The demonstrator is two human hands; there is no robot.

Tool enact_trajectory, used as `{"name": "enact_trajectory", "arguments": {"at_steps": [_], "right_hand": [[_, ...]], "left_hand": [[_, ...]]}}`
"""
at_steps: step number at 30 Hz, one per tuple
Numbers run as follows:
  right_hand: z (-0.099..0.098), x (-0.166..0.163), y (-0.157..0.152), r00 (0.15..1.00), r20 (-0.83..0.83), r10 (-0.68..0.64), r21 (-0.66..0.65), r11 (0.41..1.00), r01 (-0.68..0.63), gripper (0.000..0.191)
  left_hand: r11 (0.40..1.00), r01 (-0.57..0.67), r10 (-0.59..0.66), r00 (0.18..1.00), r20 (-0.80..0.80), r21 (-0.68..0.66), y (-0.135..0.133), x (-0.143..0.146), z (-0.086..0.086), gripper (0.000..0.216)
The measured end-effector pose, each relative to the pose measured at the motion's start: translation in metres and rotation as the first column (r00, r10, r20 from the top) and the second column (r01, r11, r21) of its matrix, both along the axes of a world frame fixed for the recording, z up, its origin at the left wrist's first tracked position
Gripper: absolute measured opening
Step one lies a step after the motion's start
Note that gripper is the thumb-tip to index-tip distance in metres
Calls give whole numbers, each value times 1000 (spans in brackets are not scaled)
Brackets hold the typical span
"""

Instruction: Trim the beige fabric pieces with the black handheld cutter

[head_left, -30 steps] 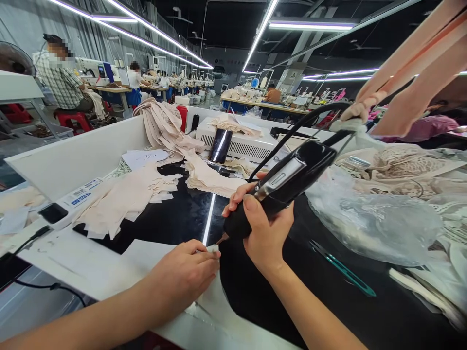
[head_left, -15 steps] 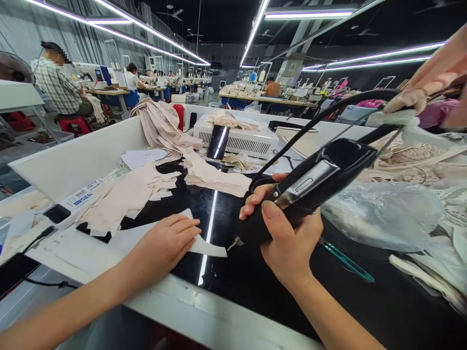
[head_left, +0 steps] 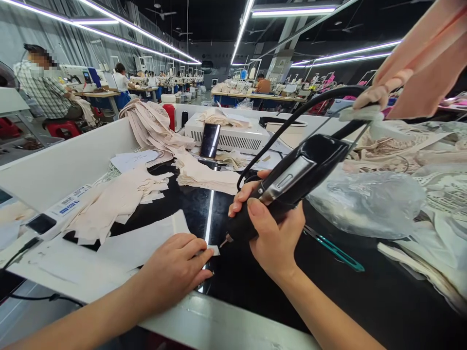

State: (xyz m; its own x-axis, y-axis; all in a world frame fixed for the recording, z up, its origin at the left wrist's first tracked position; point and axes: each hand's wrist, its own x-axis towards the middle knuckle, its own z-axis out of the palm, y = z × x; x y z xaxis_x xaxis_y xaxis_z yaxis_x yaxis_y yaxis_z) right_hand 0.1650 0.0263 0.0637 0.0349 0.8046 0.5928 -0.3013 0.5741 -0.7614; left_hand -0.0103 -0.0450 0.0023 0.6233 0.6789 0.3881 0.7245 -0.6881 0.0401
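Head view: the black tabletop stretches beneath both hands. From where I stand, the right hand is wrapped around a black tool, which slants up beyond it. The left hand lies palm down, thumb apart, on a white piece spreading to its left. Past its fingers pokes a small white end, with the tool's metal tip just beside.
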Motion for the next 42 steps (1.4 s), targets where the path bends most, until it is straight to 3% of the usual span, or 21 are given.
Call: {"name": "enact_trajectory", "arguments": {"at_steps": [24,29,35,42], "right_hand": [[-4,-5,2,1000,12,7,-4,1000,-7,30],[-3,0,-2,1000,-13,-2,-2,1000,2,35],[-4,0,-6,1000,3,-6,-11,1000,6,33],[-4,1,-5,1000,15,-8,-3,1000,8,32]], "left_hand": [[999,-10,12,996,83,-30,-1,2,-5,29],[1000,-5,7,995,102,-21,0,2,-6,29],[999,-9,13,996,86,-53,0,2,-4,29],[985,14,27,971,237,-172,6,-7,-3,26]]}}
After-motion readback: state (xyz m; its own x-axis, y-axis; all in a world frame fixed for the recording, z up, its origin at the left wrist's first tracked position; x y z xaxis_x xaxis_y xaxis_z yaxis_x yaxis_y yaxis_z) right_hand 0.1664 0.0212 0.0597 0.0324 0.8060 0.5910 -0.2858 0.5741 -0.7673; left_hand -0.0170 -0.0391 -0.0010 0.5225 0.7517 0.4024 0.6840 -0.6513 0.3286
